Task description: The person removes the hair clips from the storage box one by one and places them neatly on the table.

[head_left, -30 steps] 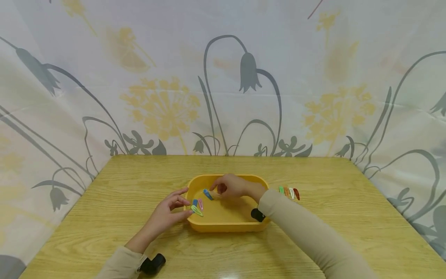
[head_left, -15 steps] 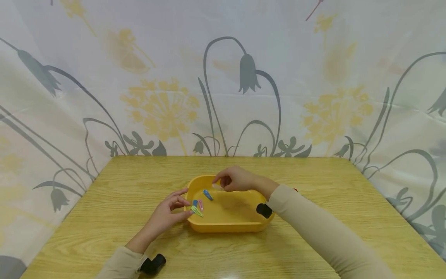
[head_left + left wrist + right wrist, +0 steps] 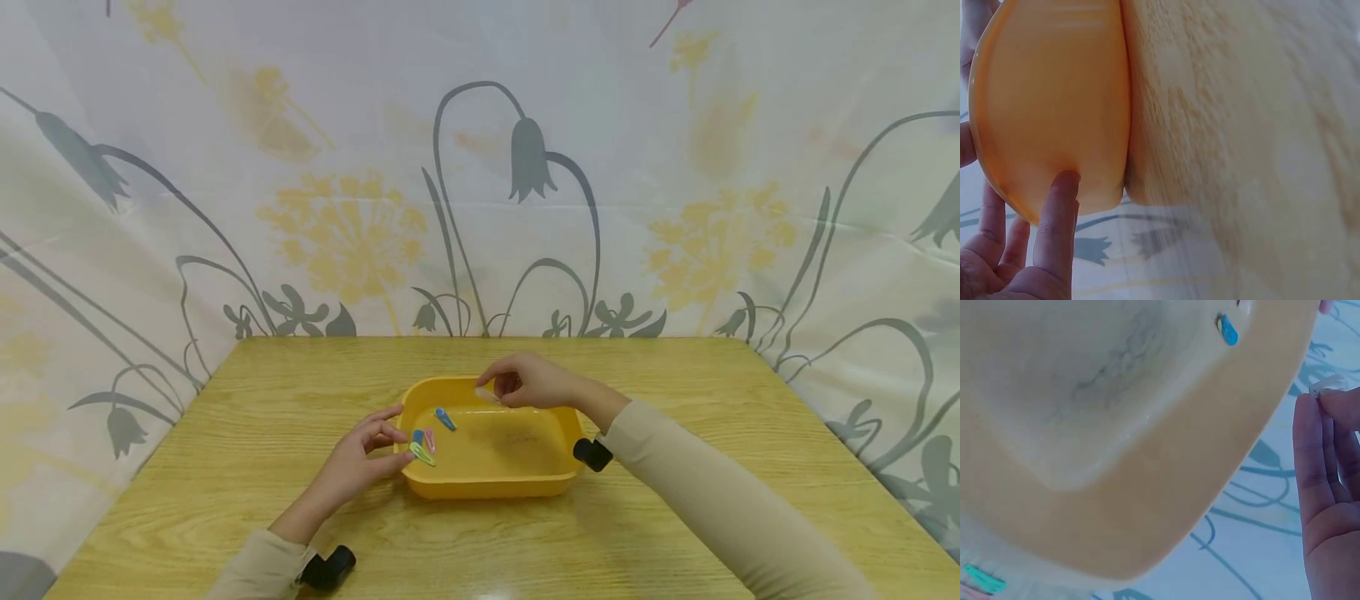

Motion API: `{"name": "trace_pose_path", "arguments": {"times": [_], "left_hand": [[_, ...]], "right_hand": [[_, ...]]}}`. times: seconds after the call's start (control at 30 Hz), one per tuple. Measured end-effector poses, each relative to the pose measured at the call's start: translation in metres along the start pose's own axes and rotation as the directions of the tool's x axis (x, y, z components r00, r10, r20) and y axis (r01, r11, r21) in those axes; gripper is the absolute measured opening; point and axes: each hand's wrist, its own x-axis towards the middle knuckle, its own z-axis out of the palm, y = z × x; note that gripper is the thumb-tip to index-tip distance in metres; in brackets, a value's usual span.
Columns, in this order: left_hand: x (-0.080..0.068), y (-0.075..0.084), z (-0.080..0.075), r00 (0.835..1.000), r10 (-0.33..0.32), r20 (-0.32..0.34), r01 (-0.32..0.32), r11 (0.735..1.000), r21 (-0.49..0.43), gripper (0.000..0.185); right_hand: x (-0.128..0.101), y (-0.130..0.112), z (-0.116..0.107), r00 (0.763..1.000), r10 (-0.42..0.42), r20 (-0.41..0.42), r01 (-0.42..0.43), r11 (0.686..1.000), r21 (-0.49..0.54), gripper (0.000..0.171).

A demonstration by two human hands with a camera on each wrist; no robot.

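A yellow tray sits mid-table. My left hand rests at its left end, fingertips against the outer wall, and the thumb presses that wall. My right hand hovers over the tray's back rim and pinches a pale hair clip, seen at the fingertips in the right wrist view. Inside the tray at the left lie a blue clip, a smaller blue clip, a pink clip and a green clip.
The wooden table is backed by a flowered curtain on all sides. A teal clip lies on the table outside the tray; my right forearm hides that spot in the head view.
My right hand has risen from the tray floor and drifted right and back, carrying the pale clip. The left hand has stayed at the tray's left end.
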Motion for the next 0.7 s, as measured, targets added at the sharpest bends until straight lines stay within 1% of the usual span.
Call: {"name": "trace_pose_path", "arguments": {"times": [0.13,0.3,0.57,0.7], "left_hand": [[0.0,0.001,0.0,1.0,0.011,0.006,-0.011,1.0,-0.003,0.024],[-0.001,0.004,0.0,1.0,-0.008,-0.001,0.008,1.0,-0.005,0.023],[-0.001,0.004,0.0,1.0,-0.014,0.0,0.014,1.0,0.006,0.024],[-0.001,0.004,0.001,1.0,-0.019,0.001,0.019,1.0,0.007,0.023]], "right_hand": [[-0.009,0.003,-0.005,1.0,0.011,-0.02,-0.012,1.0,-0.004,0.03],[-0.019,0.009,-0.01,0.999,0.001,-0.047,-0.001,1.0,-0.016,0.03],[-0.037,0.02,-0.016,0.993,0.062,-0.103,-0.061,0.998,0.012,0.03],[-0.046,0.026,-0.019,0.989,0.072,-0.133,-0.069,0.997,0.021,0.029]]}}
